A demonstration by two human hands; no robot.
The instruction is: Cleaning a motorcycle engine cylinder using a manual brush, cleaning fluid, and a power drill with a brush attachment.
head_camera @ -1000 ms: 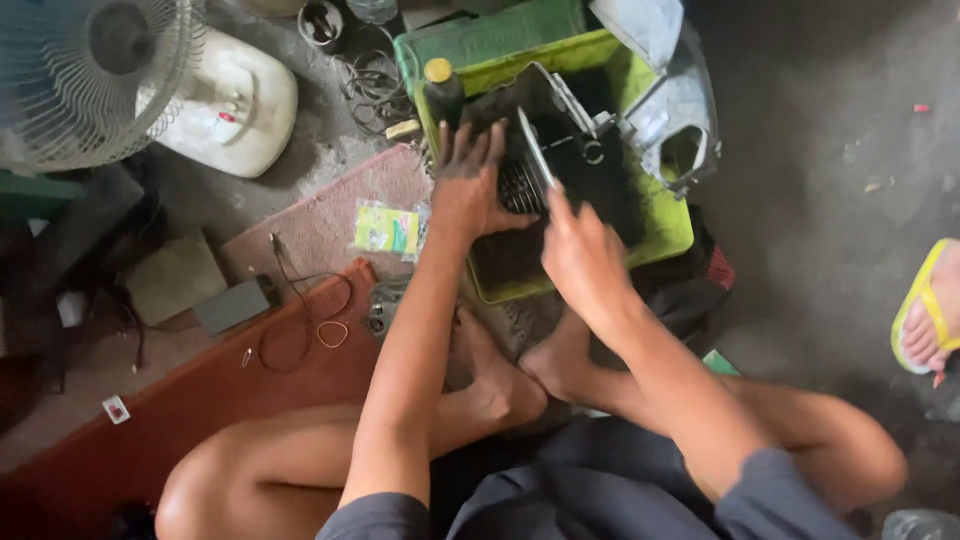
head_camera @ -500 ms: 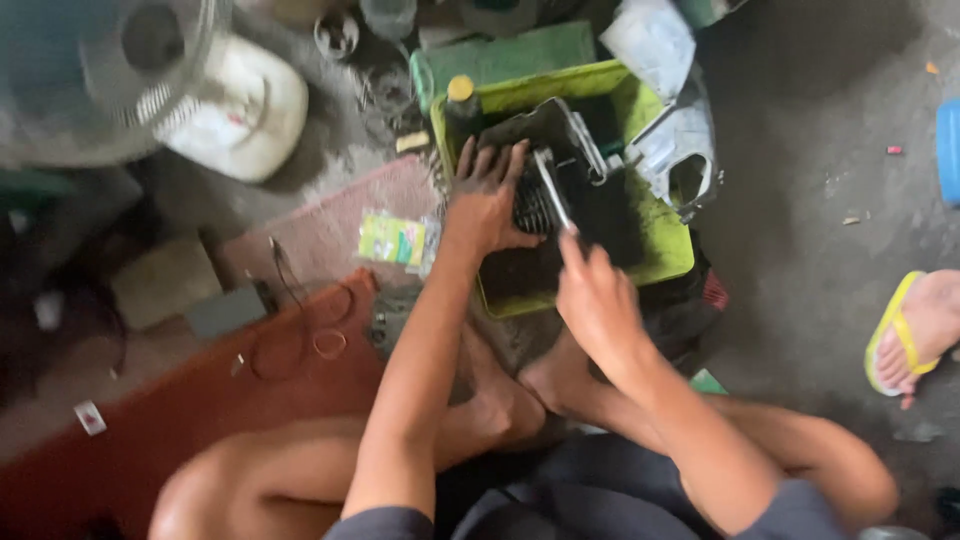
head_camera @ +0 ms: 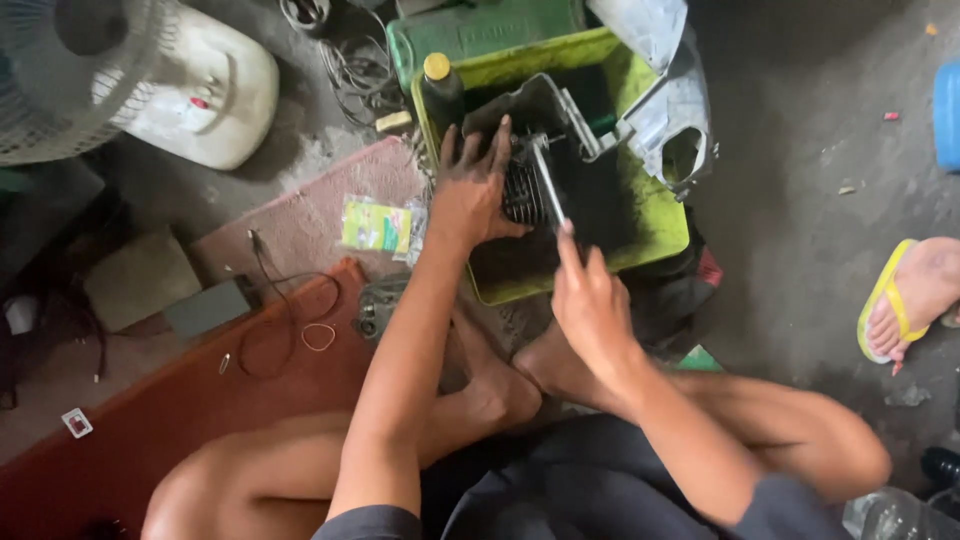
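You are working over a dark, finned metal engine part (head_camera: 525,190) that is sitting inside the lime-green plastic tub (head_camera: 650,225), on its blackened, oily floor. Judging by the cast metal and the grime, it is likely handling as heavy, rigid and slippery, so the ribbed fins and the boxy grey housing (head_camera: 545,110) behind them look like the surest places to grip.

Your left hand (head_camera: 470,195) is pressing down on the part's left side, fingers spread and curling over its top edge, arm reaching nearly straight forward. Your right hand (head_camera: 590,300) is pinching 1 slim silver metal rod (head_camera: 548,185) by its lower end, wrist bent, the tool angling up across the fins. A dark bottle with a yellow cap (head_camera: 440,85) is standing at the tub's left rim.
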